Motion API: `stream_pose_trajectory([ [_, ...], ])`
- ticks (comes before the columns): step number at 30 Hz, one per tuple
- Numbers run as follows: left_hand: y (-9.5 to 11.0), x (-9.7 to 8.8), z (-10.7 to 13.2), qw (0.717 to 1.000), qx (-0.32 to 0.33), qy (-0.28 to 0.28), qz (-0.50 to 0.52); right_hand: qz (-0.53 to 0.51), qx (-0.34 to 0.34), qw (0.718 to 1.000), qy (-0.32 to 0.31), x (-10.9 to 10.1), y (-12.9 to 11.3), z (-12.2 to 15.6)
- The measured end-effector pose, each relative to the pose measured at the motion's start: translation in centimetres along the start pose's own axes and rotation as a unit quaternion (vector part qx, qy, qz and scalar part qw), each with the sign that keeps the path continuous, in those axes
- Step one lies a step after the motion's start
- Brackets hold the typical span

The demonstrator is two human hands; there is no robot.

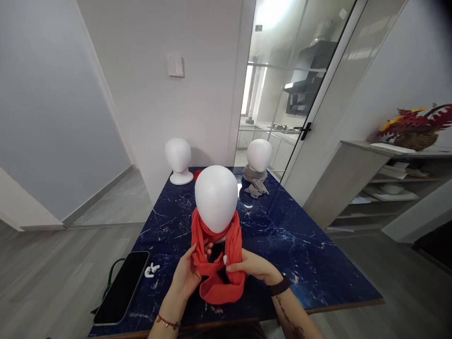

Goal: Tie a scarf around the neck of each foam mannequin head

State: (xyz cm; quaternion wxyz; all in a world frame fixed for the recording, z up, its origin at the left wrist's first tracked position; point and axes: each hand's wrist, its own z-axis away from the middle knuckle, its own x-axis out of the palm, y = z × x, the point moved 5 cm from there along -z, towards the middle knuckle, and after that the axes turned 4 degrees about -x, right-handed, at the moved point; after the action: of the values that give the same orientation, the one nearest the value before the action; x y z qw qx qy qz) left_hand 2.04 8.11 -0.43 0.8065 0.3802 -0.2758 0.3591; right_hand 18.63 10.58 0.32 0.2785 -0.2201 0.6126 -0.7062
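Note:
A red scarf (222, 289) is draped around the neck of a white mannequin head (216, 197) at the near middle of the table. Its front hangs in loose loops below the head. My left hand (190, 270) grips the scarf's left side, some fingers reaching behind the cloth. On the other side, my right hand (249, 264) pinches the hanging right part, thumb in front. Part of the head's base is hidden by the scarf.
Behind stand a bare white mannequin head (178, 155) and another mannequin head (259, 155) wearing a grey scarf (256, 181). A phone (123, 287) and white earbuds (151, 270) lie left on the blue marble-patterned table (300, 263). Shelves (381, 188) stand at right.

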Motion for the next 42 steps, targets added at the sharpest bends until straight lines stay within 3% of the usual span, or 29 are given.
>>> stream_pose_trajectory([
  [3, -0.9, -1.2, 0.3, 0.993, 0.045, 0.042, -0.101, 0.13, -0.041, 0.984, 0.113, -1.5, 0.2, -0.5],
  [5, -1.3, -2.1, 0.7, 0.978, 0.101, 0.074, -0.168, 0.22, -0.075, 0.945, 0.232, -2.6, 0.0, -0.4],
  [7, -1.5, -2.6, 1.2, 0.97, 0.133, 0.085, -0.187, 0.248, -0.101, 0.901, 0.341, -3.1, -0.4, -0.2],
  [9, -1.7, -2.7, 1.6, 0.975, 0.123, 0.083, -0.163, 0.212, -0.131, 0.889, 0.385, -2.6, -0.7, -0.3],
  [11, -2.0, -2.3, 2.1, 0.984, 0.088, 0.069, -0.136, 0.12, -0.135, 0.919, 0.352, -1.0, -0.5, -1.0],
  [13, -2.6, -1.4, 2.5, 0.99, 0.045, 0.033, -0.128, -0.032, -0.079, 0.959, 0.27, 1.2, 0.4, -2.0],
  [14, -3.1, -1.0, 2.6, 0.991, 0.023, 0.016, -0.132, -0.114, -0.038, 0.966, 0.231, 2.5, 1.0, -2.4],
  [16, -4.1, -0.6, 2.5, 0.989, -0.013, -0.004, -0.149, -0.243, 0.028, 0.954, 0.17, 4.6, 1.6, -2.7],
  [18, -4.8, -0.7, 2.1, 0.986, -0.022, 0.0, -0.166, -0.294, 0.044, 0.945, 0.134, 5.8, 1.6, -2.8],
  [21, -5.2, -1.5, 1.3, 0.984, 0.008, 0.022, -0.176, -0.262, 0.018, 0.959, 0.104, 6.2, 1.2, -2.9],
  [23, -5.3, -1.8, 1.0, 0.983, 0.017, 0.015, -0.18, -0.238, 0.012, 0.962, 0.133, 5.9, 1.6, -3.1],
  [26, -5.4, -1.8, 1.1, 0.988, 0.005, -0.019, -0.154, -0.255, 0.008, 0.945, 0.206, 5.0, 2.4, -3.2],
  [31, -4.4, -2.9, 1.7, 0.994, 0.053, 0.092, 0.001, -0.305, -0.026, 0.928, 0.212, 4.8, 2.2, -2.8],
  [35, -3.6, -3.0, 1.4, 0.989, 0.056, 0.104, 0.094, -0.295, -0.056, 0.938, 0.173, 5.1, 1.5, -2.3],
  [38, -3.2, -2.7, 0.8, 0.989, 0.031, 0.081, 0.12, -0.248, -0.021, 0.952, 0.176, 4.8, 1.7, -2.2],
  [42, -1.6, -3.8, 0.5, 0.978, 0.118, 0.131, 0.11, -0.251, 0.027, 0.942, 0.22, 3.4, 2.6, -1.8],
])
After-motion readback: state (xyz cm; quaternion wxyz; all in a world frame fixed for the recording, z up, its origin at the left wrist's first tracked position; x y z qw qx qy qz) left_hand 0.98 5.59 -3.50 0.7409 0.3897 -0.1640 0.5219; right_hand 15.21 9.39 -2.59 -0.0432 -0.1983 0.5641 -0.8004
